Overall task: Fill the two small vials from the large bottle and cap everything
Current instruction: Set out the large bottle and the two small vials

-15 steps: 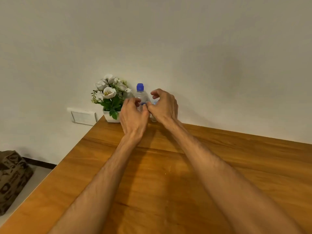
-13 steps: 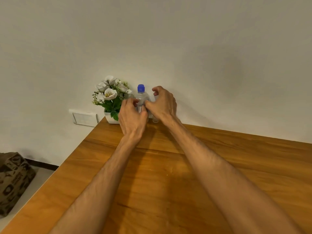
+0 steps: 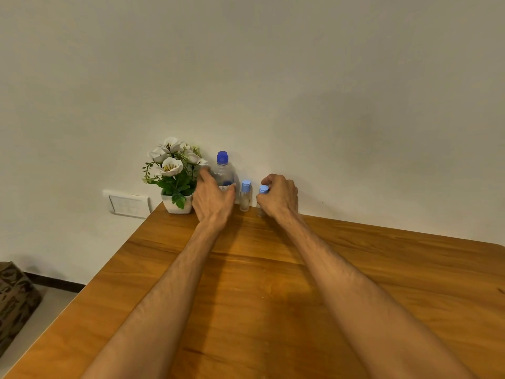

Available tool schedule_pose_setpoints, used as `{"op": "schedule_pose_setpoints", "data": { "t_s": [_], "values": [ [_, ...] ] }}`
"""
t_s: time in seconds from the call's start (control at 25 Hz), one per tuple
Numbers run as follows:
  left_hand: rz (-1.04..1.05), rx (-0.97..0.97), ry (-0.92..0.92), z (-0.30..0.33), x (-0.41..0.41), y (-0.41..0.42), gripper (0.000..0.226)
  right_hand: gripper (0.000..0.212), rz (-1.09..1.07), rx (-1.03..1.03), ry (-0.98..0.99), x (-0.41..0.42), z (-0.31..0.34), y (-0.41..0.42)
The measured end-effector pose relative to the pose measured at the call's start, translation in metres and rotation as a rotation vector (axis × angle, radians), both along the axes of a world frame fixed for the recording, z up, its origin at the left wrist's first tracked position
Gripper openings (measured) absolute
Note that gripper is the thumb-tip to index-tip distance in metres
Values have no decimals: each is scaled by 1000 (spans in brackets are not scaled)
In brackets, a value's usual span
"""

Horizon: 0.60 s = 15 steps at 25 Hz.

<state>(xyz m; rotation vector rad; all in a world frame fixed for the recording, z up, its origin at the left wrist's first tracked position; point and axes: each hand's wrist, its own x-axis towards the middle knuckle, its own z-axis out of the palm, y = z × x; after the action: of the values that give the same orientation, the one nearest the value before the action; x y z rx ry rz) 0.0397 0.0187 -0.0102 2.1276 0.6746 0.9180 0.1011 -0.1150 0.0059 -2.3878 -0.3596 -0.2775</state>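
- Table (image 3: 273, 296): one, wooden, brown grain. It fills the near field and runs back to the wall. Two bare forearms extend across it toward the far edge.
- Left hand (image 3: 211, 199): one. Fingers spread and lightly curved around the near side of the bottle; thumb tip lies against the lower body of the bottle. Whether the fingers actually press on the bottle cannot be told.
- Right hand (image 3: 280, 198): one. Fingers curled around the right vial, thumb and forefinger up at its cap. The hand covers most of that vial.
- Vials: two, small, clear, upright, each with a light-blue cap fitted. The left vial (image 3: 245, 195) stands free on the table between the two hands, just beside the bottle. The right vial (image 3: 262, 196) stands just beside the left one, inside the right hand's grip; its base appears to be at table level.
- Bottle (image 3: 224, 173): one, large, clear plastic, upright, dark-blue cap fitted. It stands at the far edge against the wall, between the plant and the left vial.
- Plant (image 3: 175, 173): one, white flowers and green leaves in a white pot, left of the bottle.
- Wall plate (image 3: 127, 205): one, white, on the wall left of the table.
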Motion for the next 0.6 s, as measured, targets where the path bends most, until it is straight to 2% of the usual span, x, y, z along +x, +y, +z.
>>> {"op": "schedule_pose_setpoints", "data": {
  "t_s": [0.28, 0.6],
  "values": [
    [-115, -13, -43, -6, -79, -41, 81, 48, 63, -13, 29, -55, 3, -63],
    [-384, -56, -31, 1, -182, -165, 80, 51, 24, 113, 51, -187, 7, -199]
  ]
}}
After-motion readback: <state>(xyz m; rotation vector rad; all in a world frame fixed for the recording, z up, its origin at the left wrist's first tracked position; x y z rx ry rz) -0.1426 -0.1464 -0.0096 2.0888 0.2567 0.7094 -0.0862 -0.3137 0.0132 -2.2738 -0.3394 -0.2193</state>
